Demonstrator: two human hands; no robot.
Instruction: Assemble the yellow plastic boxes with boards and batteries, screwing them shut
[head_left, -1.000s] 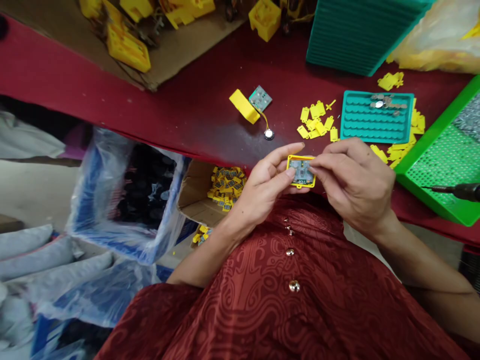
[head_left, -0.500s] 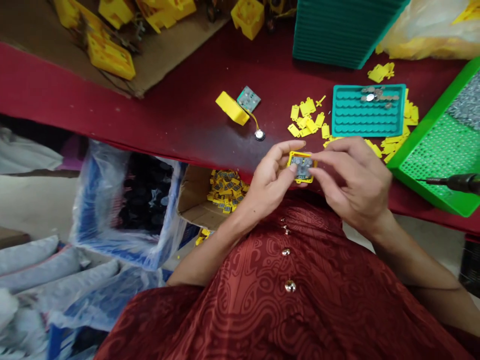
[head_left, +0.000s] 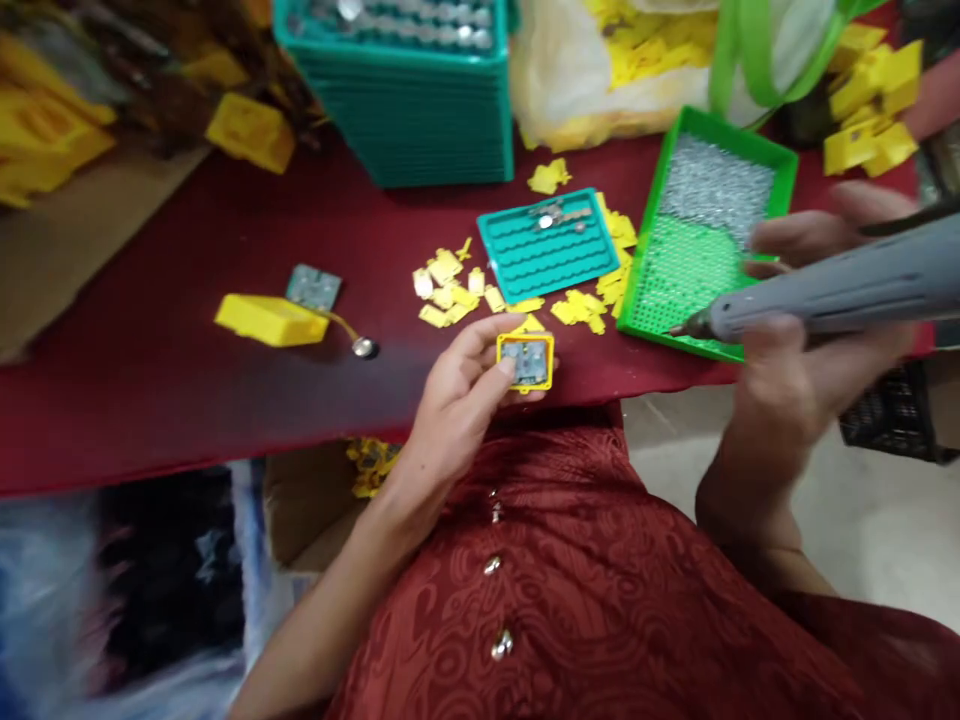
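Observation:
My left hand (head_left: 463,392) pinches a small square yellow plastic case (head_left: 550,364), open side up, near the table's front edge. Inside the case sits a grey-green circuit board (head_left: 533,358), with my thumb resting on its left side. To the right, my right hand (head_left: 791,385) is closed round the grey body of an electric screwdriver (head_left: 832,275), somewhat blurred. The screwdriver's tip points left over the near edge of a green perforated tray (head_left: 634,290). Screws (head_left: 716,180) fill the far part of that tray.
A teal ridged tray (head_left: 544,262) with a few coin cells lies mid-table among small yellow plates (head_left: 450,290). Behind it rises a stack of teal trays (head_left: 442,135). At left lie a yellow housing (head_left: 270,320), a loose board (head_left: 313,287) and a wired round part (head_left: 364,347).
My right hand has left the yellow case and moved right onto the electric screwdriver. My left hand still holds the case. The view has swung to the right.

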